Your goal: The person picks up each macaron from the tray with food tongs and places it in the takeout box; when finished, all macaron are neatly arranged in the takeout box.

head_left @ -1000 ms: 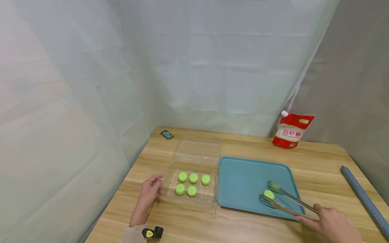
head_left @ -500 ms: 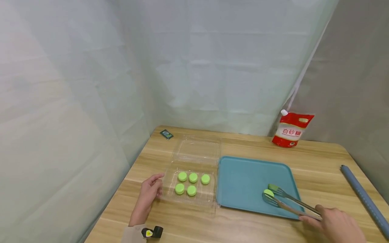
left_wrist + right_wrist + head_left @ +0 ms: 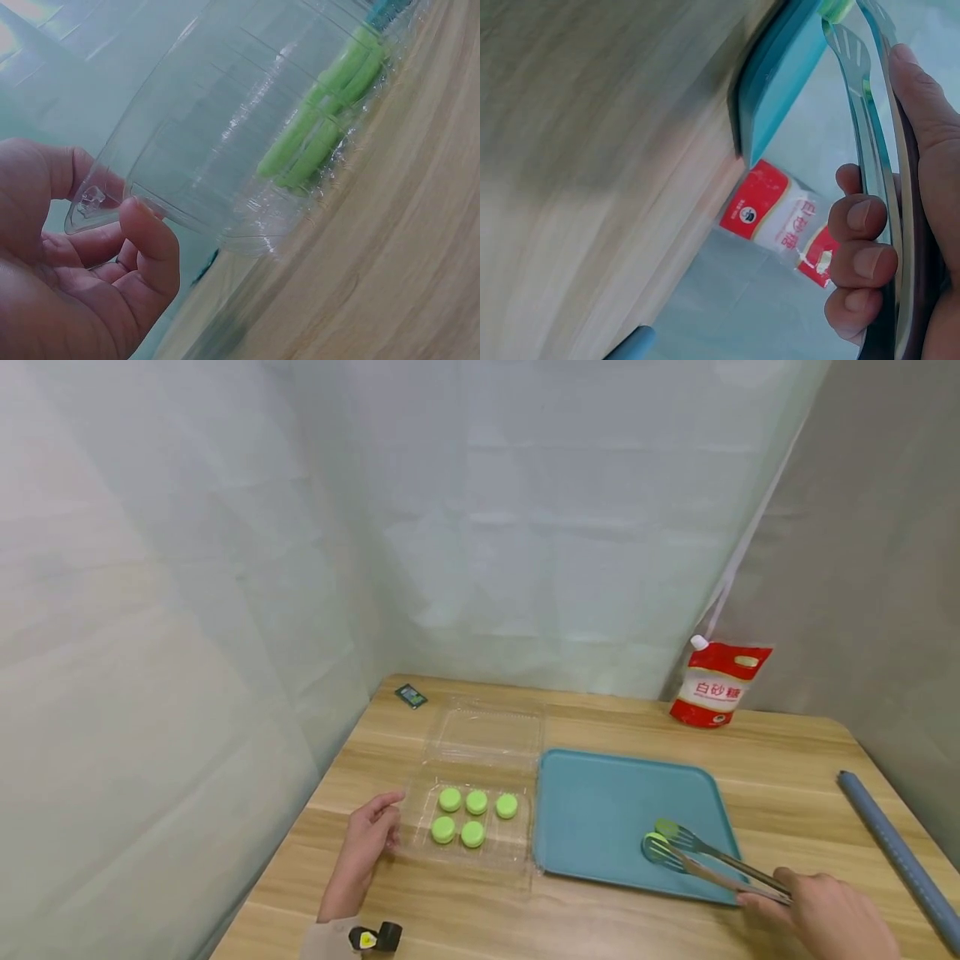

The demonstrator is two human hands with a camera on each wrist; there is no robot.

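A clear plastic clamshell box (image 3: 517,845) lies with its lid folded back, several green macarons (image 3: 476,802) standing in its base. At its left side my left hand (image 3: 370,828) pinches the rim; in the left wrist view the fingers (image 3: 154,240) lie on both sides of the plastic edge. My right hand (image 3: 825,906) grips metal tongs (image 3: 720,877) with slotted heads. Between those heads is one green macaron (image 3: 657,837), low over or on the blue tray (image 3: 592,810) and partly covered by the near head. In the right wrist view, fingers wrap the tong arms (image 3: 877,172).
A red and white sugar pouch (image 3: 720,685) stands at the back right. Along the right side of the table lies a blue-grey rod (image 3: 896,852). A small dark packet (image 3: 411,696) sits at the back left corner. Pale curtains (image 3: 525,527) hang behind the table.
The tong heads have drawn closer together around the macaron, which has shifted slightly left. My left hand stays at the box rim.
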